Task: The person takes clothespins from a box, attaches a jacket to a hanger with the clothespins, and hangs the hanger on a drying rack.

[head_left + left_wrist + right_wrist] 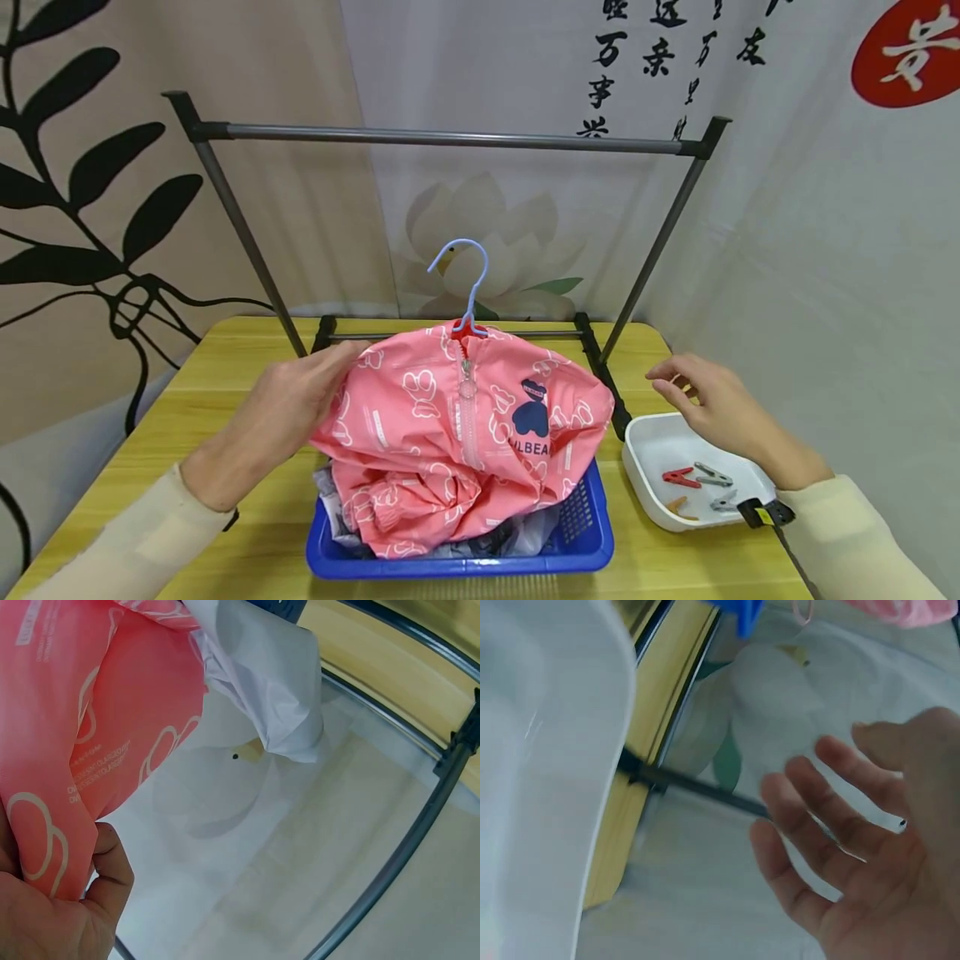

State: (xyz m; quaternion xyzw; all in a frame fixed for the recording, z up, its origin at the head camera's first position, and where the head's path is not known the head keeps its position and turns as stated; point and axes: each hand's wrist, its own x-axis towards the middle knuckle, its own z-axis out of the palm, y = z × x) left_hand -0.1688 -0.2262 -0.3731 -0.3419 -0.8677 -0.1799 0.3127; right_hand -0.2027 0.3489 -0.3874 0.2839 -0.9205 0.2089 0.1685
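Note:
A pink zip jacket (420, 417) with white bear outlines lies over a blue basket (461, 568); a light-blue hanger (483, 271) sticks up from its collar. My left hand (288, 408) grips the jacket's shoulder at the left, and in the left wrist view the fingers of this hand (67, 907) curl round the pink cloth (45, 750). Over the back edge of a white tray (637, 475), my right hand (712, 404) hovers with nothing in it. The right wrist view shows that hand (870, 840) with loosely bent, spread fingers beside the tray (547, 780).
Red, grey and orange clips (680, 477) lie in the tray. A metal rack (450, 137) stands behind the jacket on the yellow wooden table (217, 367), its posts rising at both sides. Other grey garments (487, 546) are in the basket. A printed curtain (480, 75) hangs behind.

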